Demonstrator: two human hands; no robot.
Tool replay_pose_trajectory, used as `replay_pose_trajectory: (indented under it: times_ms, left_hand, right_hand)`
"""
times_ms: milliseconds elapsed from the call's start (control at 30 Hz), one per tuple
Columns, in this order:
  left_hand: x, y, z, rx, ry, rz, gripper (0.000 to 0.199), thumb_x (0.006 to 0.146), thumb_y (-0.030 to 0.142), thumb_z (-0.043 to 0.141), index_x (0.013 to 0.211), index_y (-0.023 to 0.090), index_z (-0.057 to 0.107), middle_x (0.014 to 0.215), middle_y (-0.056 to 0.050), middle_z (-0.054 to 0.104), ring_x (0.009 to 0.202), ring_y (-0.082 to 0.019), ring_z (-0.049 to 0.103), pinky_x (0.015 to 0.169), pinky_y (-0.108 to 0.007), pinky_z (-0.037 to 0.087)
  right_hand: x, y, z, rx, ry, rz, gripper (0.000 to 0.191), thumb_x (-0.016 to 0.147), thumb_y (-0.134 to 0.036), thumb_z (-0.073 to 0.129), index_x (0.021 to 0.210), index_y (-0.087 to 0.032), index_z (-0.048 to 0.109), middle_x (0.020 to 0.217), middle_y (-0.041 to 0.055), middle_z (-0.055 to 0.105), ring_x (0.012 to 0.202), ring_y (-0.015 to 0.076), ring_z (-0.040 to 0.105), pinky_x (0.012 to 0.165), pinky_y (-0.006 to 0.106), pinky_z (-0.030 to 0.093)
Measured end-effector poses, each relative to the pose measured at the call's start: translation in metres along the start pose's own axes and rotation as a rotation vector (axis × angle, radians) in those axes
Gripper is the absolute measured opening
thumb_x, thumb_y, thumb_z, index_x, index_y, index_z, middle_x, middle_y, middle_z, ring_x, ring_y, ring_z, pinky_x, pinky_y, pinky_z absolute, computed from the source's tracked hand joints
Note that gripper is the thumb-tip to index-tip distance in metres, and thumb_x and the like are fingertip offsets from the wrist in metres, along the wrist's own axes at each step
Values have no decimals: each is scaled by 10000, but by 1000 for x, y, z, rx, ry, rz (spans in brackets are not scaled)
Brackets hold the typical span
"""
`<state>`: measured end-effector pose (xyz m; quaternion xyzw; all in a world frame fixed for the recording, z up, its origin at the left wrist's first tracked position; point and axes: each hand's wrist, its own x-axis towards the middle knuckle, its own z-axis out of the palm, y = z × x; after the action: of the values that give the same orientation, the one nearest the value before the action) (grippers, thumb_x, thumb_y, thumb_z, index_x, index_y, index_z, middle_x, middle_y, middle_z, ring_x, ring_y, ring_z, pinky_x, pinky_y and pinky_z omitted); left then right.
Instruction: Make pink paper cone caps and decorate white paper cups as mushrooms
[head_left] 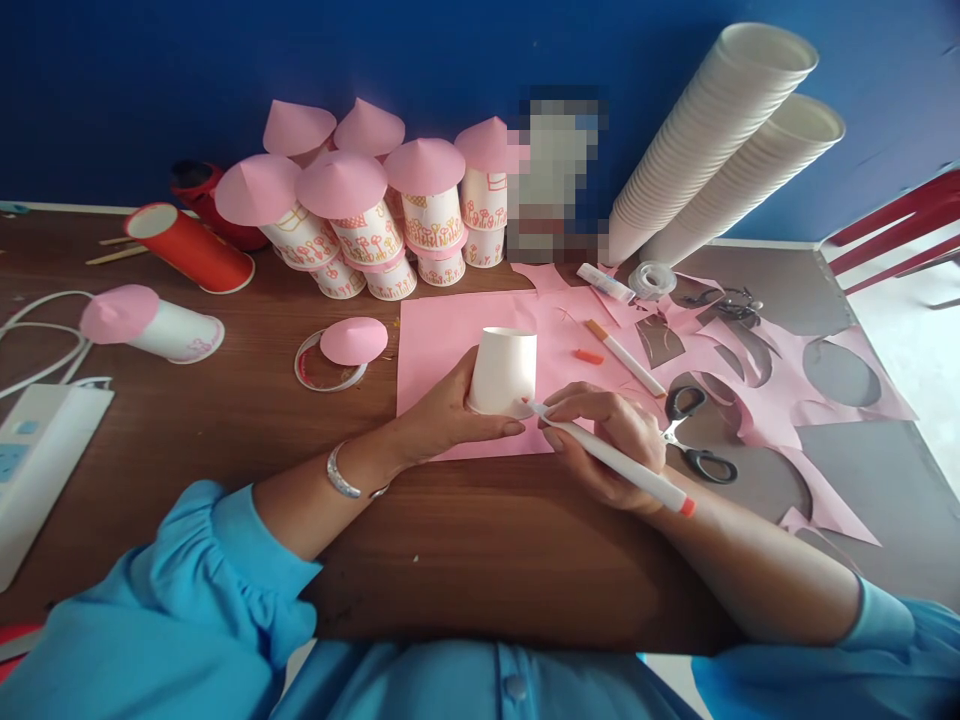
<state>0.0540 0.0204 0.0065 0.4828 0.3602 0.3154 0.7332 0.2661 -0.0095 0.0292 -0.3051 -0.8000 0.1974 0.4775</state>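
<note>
A white paper cup (505, 368), bottom up, is in my left hand (456, 408), with the thumb along its lower edge and the other fingers mostly hidden behind it. My right hand (611, 440) is closed round a white marker (630, 468) with a red end. The marker's tip touches the cup's lower right side, beside a small red mark. Under the cup lies a pink paper sheet (450, 340). On this sheet are a red cap (589, 356) and a second white marker with an orange end (626, 360).
Decorated cup towers (433, 215) with pink cone roofs stand at the back. Tall cup stacks (712, 130) lean against the wall. Scissors (694, 435), pink scraps (772, 420), a glue stick (606, 283) and tape (652, 281) lie right. A power strip (45, 470) is left.
</note>
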Motion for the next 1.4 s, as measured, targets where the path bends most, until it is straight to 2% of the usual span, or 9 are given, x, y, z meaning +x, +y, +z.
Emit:
replay_pose_trajectory:
  times_ms: [300,733,1400]
  left_hand:
    - [-3,5,3,45,17,-23,816,690,384,929,1350,235,474,1182,-75,619,1129,-280,604,964,-438,514]
    - [-3,7,4,55,13,-33,793,688,391,924,1318,227,471,1122,-65,625,1068,-265,616,921,-421,527]
    - [-2,2,2,107,31,-16,854,680,403,930,1377,237,466,1236,-88,595,1200,-307,577,975,-441,518]
  right_hand:
    - [2,-2,-1,-46,-9,-22,166,897,-97,641,997,-221,596,777,44,749,678,184,745,576,283,607]
    - [2,-1,0,-19,-36,-82,168,903,-79,620,1008,-204,578,739,47,718,640,180,716,549,282,596]
    - [1,-2,-2,-119,-10,-52,161,920,-102,621,1024,-223,599,791,40,750,682,180,748,580,277,606]
